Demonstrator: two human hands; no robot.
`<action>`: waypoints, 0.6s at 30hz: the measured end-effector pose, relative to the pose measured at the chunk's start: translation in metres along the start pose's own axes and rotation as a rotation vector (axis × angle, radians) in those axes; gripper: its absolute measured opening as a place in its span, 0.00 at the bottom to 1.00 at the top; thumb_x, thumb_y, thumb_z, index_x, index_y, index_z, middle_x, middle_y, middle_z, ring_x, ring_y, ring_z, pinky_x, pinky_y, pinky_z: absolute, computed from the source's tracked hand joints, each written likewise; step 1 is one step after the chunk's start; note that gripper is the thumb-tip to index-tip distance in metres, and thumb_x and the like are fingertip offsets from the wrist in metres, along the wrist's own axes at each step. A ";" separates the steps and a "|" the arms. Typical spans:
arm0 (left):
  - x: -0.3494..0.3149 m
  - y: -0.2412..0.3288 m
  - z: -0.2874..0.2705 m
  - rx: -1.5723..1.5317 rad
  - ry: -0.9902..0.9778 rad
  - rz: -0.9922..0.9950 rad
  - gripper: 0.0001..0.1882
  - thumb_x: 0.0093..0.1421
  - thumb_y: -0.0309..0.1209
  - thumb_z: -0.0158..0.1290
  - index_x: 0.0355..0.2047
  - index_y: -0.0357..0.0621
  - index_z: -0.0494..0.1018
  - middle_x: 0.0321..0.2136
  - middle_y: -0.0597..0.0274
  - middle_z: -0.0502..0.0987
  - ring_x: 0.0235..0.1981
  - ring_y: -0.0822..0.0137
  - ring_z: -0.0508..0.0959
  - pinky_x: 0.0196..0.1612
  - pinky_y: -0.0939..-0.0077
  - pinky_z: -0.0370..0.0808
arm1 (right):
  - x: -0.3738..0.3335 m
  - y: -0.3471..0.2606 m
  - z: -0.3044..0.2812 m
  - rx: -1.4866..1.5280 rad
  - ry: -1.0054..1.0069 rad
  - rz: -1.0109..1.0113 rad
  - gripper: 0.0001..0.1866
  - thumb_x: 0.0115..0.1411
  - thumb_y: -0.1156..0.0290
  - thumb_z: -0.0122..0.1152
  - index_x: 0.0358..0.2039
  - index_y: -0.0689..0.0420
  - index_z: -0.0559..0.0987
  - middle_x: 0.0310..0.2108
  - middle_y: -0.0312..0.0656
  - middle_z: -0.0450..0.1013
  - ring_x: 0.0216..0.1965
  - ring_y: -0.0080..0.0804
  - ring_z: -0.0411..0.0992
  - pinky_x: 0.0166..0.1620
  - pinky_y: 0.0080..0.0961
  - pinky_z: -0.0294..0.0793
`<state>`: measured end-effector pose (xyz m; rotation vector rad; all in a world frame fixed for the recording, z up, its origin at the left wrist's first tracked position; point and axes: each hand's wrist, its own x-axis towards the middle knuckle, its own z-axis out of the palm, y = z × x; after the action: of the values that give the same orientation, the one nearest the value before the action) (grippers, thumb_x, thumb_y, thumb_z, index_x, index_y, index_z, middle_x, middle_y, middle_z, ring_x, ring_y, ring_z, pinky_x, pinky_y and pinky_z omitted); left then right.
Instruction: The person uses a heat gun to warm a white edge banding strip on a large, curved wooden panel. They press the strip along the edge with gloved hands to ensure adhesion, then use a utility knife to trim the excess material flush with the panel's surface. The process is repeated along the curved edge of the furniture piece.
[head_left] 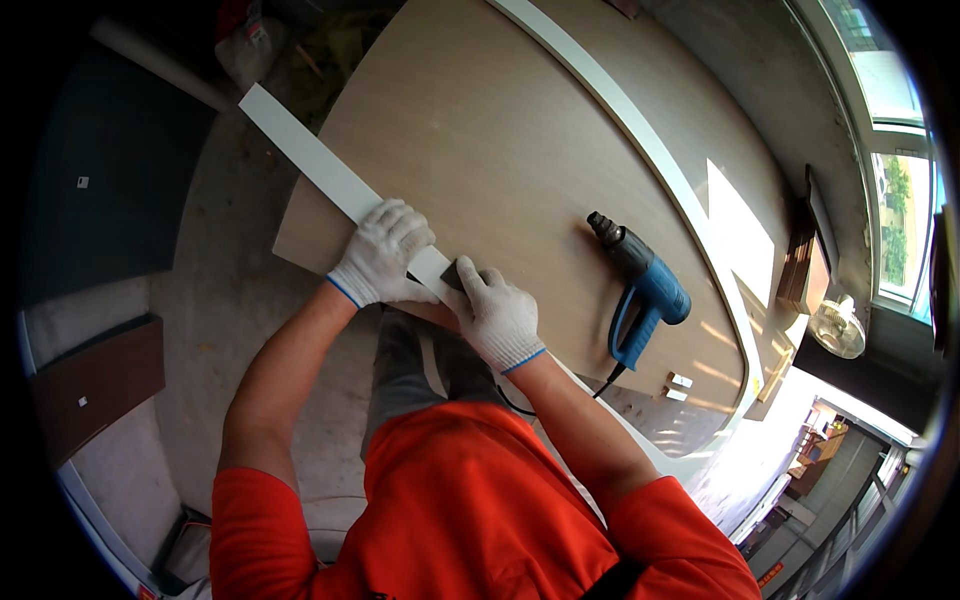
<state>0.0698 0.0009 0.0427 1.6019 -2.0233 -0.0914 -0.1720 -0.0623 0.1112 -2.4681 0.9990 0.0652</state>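
Observation:
A long, narrow white strip (310, 157) runs slantwise across the near edge of the board, its far end sticking out past the left corner. My left hand (385, 252), in a white knit glove with a blue cuff, is closed around the strip. Just to its right, my gloved right hand (500, 318) holds a small dark block (452, 275) against the strip's face. The block's kind cannot be made out, since fingers cover part of it. Past my right hand the strip goes on toward the lower right, partly behind my forearm.
Under the strip lies a large light-brown board (450, 120). A blue heat gun (650, 285) rests on it, cord trailing toward me. Beyond runs a second white strip (640, 130). Small white pieces (679, 386) lie nearby. A fan (836, 328) stands right; dark panels (110, 180) are left.

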 end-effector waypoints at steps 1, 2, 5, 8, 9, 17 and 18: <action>0.000 0.000 0.000 0.001 0.000 0.002 0.45 0.39 0.68 0.73 0.47 0.49 0.75 0.51 0.56 0.76 0.58 0.49 0.76 0.72 0.41 0.68 | -0.008 0.005 0.001 0.006 0.001 0.002 0.28 0.70 0.56 0.62 0.68 0.49 0.74 0.41 0.51 0.80 0.35 0.53 0.84 0.35 0.50 0.83; -0.001 0.000 0.000 0.003 0.000 0.004 0.45 0.39 0.68 0.73 0.47 0.49 0.75 0.51 0.56 0.76 0.58 0.49 0.76 0.72 0.41 0.68 | -0.010 0.008 0.003 0.005 0.001 0.004 0.29 0.69 0.55 0.62 0.68 0.50 0.74 0.41 0.51 0.80 0.35 0.53 0.84 0.34 0.50 0.83; 0.001 -0.001 0.002 0.001 -0.004 0.004 0.47 0.37 0.69 0.73 0.48 0.48 0.75 0.53 0.56 0.75 0.60 0.48 0.75 0.73 0.41 0.68 | 0.008 -0.004 0.006 -0.007 0.020 0.029 0.30 0.68 0.54 0.64 0.68 0.50 0.74 0.40 0.51 0.80 0.35 0.55 0.83 0.35 0.51 0.83; -0.005 0.000 0.000 0.029 -0.001 -0.036 0.53 0.40 0.71 0.71 0.55 0.44 0.75 0.59 0.51 0.74 0.66 0.44 0.71 0.76 0.39 0.63 | 0.025 -0.008 0.005 0.106 0.080 0.045 0.30 0.68 0.54 0.65 0.68 0.50 0.75 0.42 0.53 0.81 0.36 0.58 0.83 0.37 0.52 0.83; -0.007 0.002 -0.001 0.042 0.008 -0.056 0.56 0.41 0.72 0.70 0.59 0.42 0.74 0.62 0.48 0.73 0.69 0.42 0.70 0.77 0.39 0.61 | 0.021 -0.004 0.006 0.124 0.132 0.100 0.30 0.68 0.54 0.65 0.67 0.50 0.75 0.43 0.53 0.81 0.37 0.58 0.83 0.38 0.52 0.83; -0.013 0.163 0.044 0.137 -0.524 -0.131 0.62 0.60 0.77 0.49 0.73 0.30 0.66 0.77 0.34 0.61 0.82 0.39 0.51 0.84 0.41 0.38 | -0.013 0.057 0.007 0.363 0.330 0.361 0.31 0.64 0.56 0.72 0.65 0.53 0.79 0.51 0.56 0.82 0.50 0.57 0.83 0.52 0.46 0.83; -0.014 0.183 0.056 -0.105 -0.470 -0.053 0.61 0.60 0.76 0.51 0.73 0.31 0.66 0.76 0.33 0.62 0.81 0.35 0.52 0.83 0.40 0.39 | -0.015 0.056 0.003 0.383 0.342 0.390 0.32 0.63 0.56 0.72 0.65 0.53 0.79 0.51 0.56 0.82 0.51 0.56 0.82 0.53 0.45 0.83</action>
<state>-0.1150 0.0510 0.0596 1.6815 -2.2691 -0.6374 -0.2204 -0.0861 0.0887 -1.9460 1.4721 -0.3982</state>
